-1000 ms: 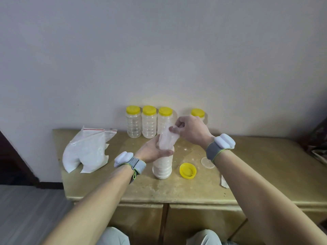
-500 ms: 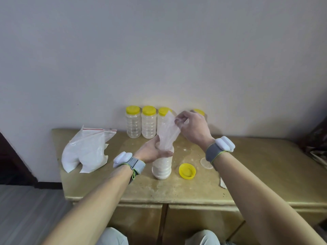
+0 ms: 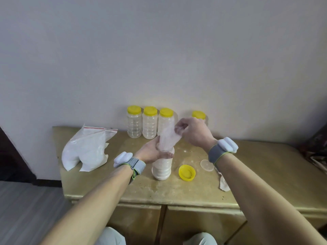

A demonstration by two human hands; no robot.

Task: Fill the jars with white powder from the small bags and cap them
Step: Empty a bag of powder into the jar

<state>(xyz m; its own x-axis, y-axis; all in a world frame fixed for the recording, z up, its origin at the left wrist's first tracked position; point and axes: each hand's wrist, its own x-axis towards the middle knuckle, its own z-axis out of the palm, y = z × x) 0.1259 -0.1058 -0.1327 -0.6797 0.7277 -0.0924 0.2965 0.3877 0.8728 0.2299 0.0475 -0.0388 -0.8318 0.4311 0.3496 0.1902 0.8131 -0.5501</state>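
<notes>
The left hand [image 3: 152, 153] grips the powder-filled clear plastic jar [image 3: 161, 168] at its neck, while the right hand [image 3: 193, 133] pinches the small clear plastic bag [image 3: 167, 138] by its upturned end (light, limp, probably slippery).

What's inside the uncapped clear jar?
White powder fills the clear plastic jar up to the left hand; that hand and the small translucent bag hide its mouth.

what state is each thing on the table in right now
open jar, upright, uncapped, nearly full of white powder
small bag, upended over the jar mouth, looks almost empty
left hand, grips the open jar at its neck
right hand, pinches the small bag's raised end
yellow cap, off, inside-up beside the open jar
clear disc, flat on the table
four back jars, upright, capped
large zip bag, lying down, holds white powder
</notes>
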